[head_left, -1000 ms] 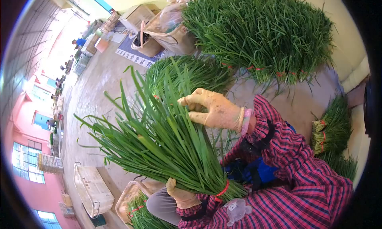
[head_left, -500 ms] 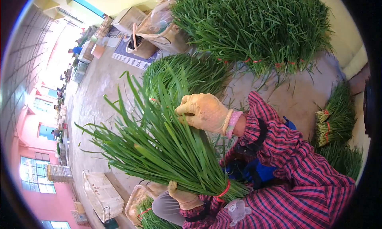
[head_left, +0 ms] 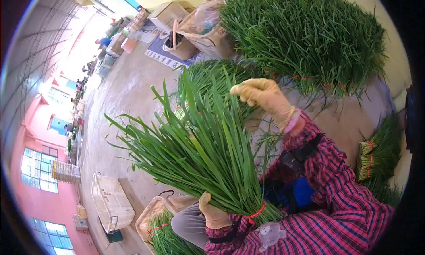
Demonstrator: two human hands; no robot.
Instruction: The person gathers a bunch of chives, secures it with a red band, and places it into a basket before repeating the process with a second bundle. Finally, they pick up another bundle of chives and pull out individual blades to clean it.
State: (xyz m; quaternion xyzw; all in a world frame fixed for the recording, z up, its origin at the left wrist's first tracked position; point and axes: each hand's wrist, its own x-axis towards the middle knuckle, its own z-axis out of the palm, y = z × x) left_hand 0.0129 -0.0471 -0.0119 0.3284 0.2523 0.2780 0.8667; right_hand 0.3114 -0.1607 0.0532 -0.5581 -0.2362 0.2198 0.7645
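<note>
A bunch of garlic chives, long flat green leaves with a red band near the cut end, lies slanted across my lap. My left hand, in a yellowish glove, grips its lower part from the side; most of the fingers are hidden behind the leaves. Above the upper right of the bunch is my right hand, gloved too, with its fingers bent and drawn together. Whether it holds a thin leaf does not show.
A large pile of chives stands by the wall, with a smaller heap nearer. Banded bunches lie at right. A basket with chives is by my knee, and a white crate stands on the floor.
My right hand has moved off the leaves, up and to the right. My left hand keeps its hold on the bunch. The whole view has shifted slightly.
</note>
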